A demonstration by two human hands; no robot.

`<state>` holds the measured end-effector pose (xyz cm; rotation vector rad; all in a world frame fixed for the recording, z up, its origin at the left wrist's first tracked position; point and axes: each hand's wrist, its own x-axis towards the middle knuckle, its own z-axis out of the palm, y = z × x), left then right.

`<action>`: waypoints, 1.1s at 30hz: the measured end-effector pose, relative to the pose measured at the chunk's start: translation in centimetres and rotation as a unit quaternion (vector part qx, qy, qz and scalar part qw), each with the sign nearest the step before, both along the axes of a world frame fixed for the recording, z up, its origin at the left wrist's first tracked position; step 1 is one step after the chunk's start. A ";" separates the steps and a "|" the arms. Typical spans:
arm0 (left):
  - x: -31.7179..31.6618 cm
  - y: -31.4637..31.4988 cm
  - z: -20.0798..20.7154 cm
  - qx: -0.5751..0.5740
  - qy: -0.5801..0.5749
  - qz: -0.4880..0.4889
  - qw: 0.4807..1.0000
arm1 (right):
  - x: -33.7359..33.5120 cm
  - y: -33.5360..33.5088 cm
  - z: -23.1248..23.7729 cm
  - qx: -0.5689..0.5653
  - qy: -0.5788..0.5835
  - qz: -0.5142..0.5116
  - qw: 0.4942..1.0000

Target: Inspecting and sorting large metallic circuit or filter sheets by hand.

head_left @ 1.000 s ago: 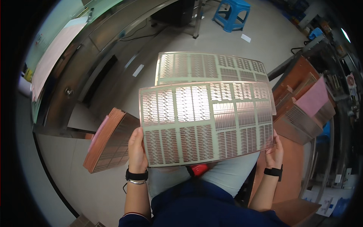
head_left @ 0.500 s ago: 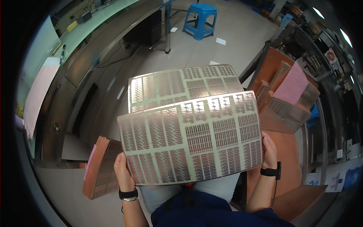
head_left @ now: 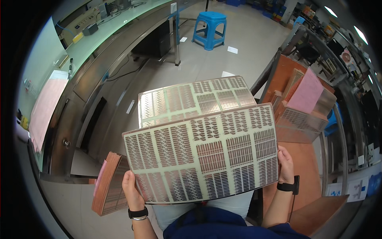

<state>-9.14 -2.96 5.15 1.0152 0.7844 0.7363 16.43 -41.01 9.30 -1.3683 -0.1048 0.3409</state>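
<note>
A large circuit board panel [head_left: 195, 157], pale green with rows of shiny copper patterns, is tilted up in front of my lap. My left hand [head_left: 132, 192] grips its lower left edge, with the thumb at the side. My right hand [head_left: 285, 164] is closed on its right edge. The fingers of both hands are partly hidden behind the panel. Just beyond stands a second patterned panel [head_left: 171, 98], its lower part covered by the near one. What supports that second panel is hidden.
At lower left stands a stack of copper-edged panels [head_left: 108, 181]. To the right, a copper-coloured rack [head_left: 294, 159] bears more panels and a pink sheet [head_left: 305, 91]. A green-topped bench [head_left: 115, 18] runs along the left. A blue stool [head_left: 209, 30] stands on the floor ahead.
The whole scene sits slightly lower in the picture. The bright glare along the near panel's upper edge has faded. Both hands keep their hold on its sides.
</note>
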 end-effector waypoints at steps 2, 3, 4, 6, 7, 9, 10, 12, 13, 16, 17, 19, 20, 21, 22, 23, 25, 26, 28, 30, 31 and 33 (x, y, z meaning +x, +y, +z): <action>-0.3 0.1 -0.2 0.002 0.001 0.004 1.000 | 0.0 -0.2 -0.2 0.006 -0.002 0.014 1.000; -0.5 0.3 -0.4 0.001 -0.009 -0.011 1.000 | 0.0 -0.2 -0.3 0.008 -0.003 0.014 1.000; -0.6 0.5 -0.4 0.000 -0.019 -0.025 1.000 | 0.0 -0.4 -0.4 0.014 0.002 0.017 1.000; -0.7 0.8 0.6 -0.016 -0.049 -0.056 0.997 | 0.0 -0.9 -1.0 0.022 0.007 0.022 0.999; -0.6 0.9 1.4 -0.034 -0.078 -0.088 0.992 | 0.0 -1.4 -1.7 0.044 0.036 0.056 0.997; -0.9 1.8 2.9 -0.020 -0.077 -0.133 0.988 | 0.2 -1.9 -2.3 0.071 0.069 0.113 0.989; -1.1 2.3 3.5 -0.008 -0.075 -0.179 0.981 | 0.0 -1.8 -2.4 0.075 0.068 0.118 0.988; -1.0 2.7 4.7 0.014 -0.098 -0.193 0.976 | -0.3 -0.9 -2.0 0.083 0.089 0.067 0.990; -0.2 2.3 5.9 -0.019 -0.157 -0.164 0.974 | -0.6 0.3 -1.6 0.102 0.104 0.051 0.988; 1.3 1.4 6.6 -0.089 -0.259 -0.093 0.957 | -1.1 2.3 -3.0 0.195 0.123 0.005 0.973; 2.2 -0.1 7.1 -0.101 -0.338 -0.075 0.933 | -1.6 3.2 -3.0 0.226 0.102 0.028 0.968; 5.1 -3.1 7.4 -0.110 -0.414 -0.106 0.897 | -2.9 5.7 -2.9 0.261 0.104 0.048 0.959; 6.7 -4.8 7.6 -0.100 -0.414 -0.152 0.892 | -3.7 7.0 -2.9 0.287 0.109 0.059 0.950; 8.1 -6.9 8.0 -0.089 -0.375 -0.141 0.912 | -4.8 8.1 -3.2 0.300 0.128 0.082 0.942; 8.8 -8.2 8.3 -0.080 -0.337 -0.131 0.929 | -5.7 8.5 -3.5 0.311 0.145 0.103 0.933; 8.8 -7.7 8.3 -0.072 -0.343 -0.131 0.928 | -6.0 8.3 -4.6 0.309 0.150 0.173 0.923; 8.4 -6.3 7.7 -0.098 -0.285 -0.117 0.946 | -5.8 7.4 -4.7 0.288 0.158 0.216 0.920; 7.9 -5.7 7.6 -0.093 -0.290 -0.118 0.945 | -4.7 5.6 -6.6 0.293 0.164 0.256 0.906; 7.0 -4.6 7.0 -0.070 -0.269 -0.115 0.954 | -3.4 5.6 -5.3 0.466 0.141 0.199 0.851; 6.3 -3.7 6.3 -0.086 -0.269 -0.113 0.953 | -2.5 5.1 -2.1 0.354 0.173 0.046 0.918; 6.1 -3.4 6.1 -0.093 -0.255 -0.117 0.955 | -1.9 4.5 -1.9 0.341 0.139 0.094 0.925; 6.1 -3.5 6.2 -0.093 -0.223 -0.129 0.962 | -2.1 5.1 0.5 0.287 0.115 0.158 0.938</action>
